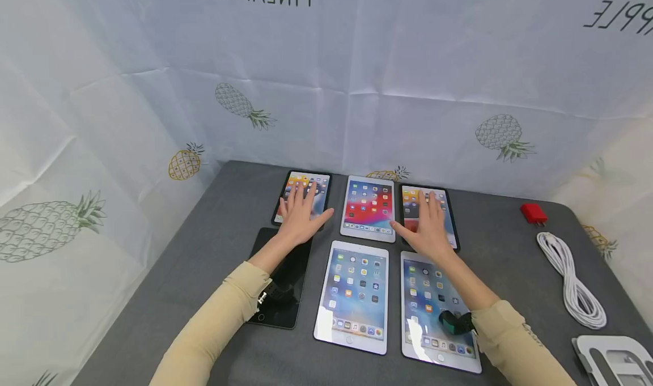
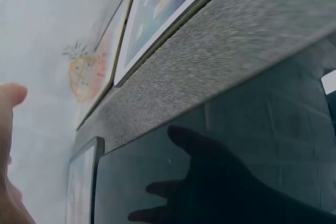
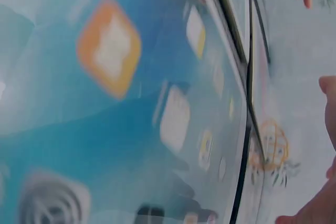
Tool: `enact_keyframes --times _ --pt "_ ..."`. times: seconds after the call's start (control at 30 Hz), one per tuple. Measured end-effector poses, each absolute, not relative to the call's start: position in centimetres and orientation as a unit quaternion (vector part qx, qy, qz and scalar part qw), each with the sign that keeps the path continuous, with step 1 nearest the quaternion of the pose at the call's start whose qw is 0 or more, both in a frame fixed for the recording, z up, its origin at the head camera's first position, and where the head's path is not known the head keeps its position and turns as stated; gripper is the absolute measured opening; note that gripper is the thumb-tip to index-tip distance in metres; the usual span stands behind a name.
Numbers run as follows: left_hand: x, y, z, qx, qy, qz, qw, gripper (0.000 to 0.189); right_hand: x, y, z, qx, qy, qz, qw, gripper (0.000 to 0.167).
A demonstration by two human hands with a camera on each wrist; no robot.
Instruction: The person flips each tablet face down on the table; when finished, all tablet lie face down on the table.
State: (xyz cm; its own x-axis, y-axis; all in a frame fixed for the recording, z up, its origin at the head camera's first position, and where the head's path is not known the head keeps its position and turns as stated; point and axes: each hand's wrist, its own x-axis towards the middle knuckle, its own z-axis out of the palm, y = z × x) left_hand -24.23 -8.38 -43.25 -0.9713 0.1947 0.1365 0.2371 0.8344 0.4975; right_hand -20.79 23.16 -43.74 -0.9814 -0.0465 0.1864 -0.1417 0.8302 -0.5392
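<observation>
My left hand, fingers spread, is over the lower part of a black-framed tablet at the back left. Its wrist passes above a dark-screened tablet, whose glass mirrors the hand in the left wrist view. With fingers extended, my right hand overlaps the other black-framed tablet at the back right. Between the hands lies a white tablet with a red and blue screen; the right thumb reaches its right edge. Both hands hold nothing. Below the right forearm is a lit white tablet.
Another lit white tablet lies front centre on the grey table. Along the right side are a red charger plug, a bundled white cable and a white stand-like object. A pineapple-print cloth hangs behind.
</observation>
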Motion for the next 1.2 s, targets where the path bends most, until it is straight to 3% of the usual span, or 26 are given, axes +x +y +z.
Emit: enact_keyframes --times 0.37,0.57,0.8,1.2 --pt "-21.5 -11.1 -43.0 -0.154 -0.932 -0.327 0.021 0.081 -19.2 19.6 -43.0 0.081 -0.92 0.383 0.009 0.093" --pt "-19.6 -13.1 -42.9 -0.152 -0.927 -0.342 0.01 0.077 -18.1 17.1 -42.6 0.067 -0.891 0.445 -0.058 0.087" --pt "-18.2 -15.6 -42.8 -0.13 -0.926 -0.354 -0.006 0.075 -17.1 14.3 -42.5 0.036 -0.849 0.509 -0.133 0.081" --pt "-16.7 -19.1 -42.3 -0.072 -0.939 -0.333 -0.044 0.067 -15.9 10.2 -42.8 0.051 -0.763 0.611 -0.204 0.07"
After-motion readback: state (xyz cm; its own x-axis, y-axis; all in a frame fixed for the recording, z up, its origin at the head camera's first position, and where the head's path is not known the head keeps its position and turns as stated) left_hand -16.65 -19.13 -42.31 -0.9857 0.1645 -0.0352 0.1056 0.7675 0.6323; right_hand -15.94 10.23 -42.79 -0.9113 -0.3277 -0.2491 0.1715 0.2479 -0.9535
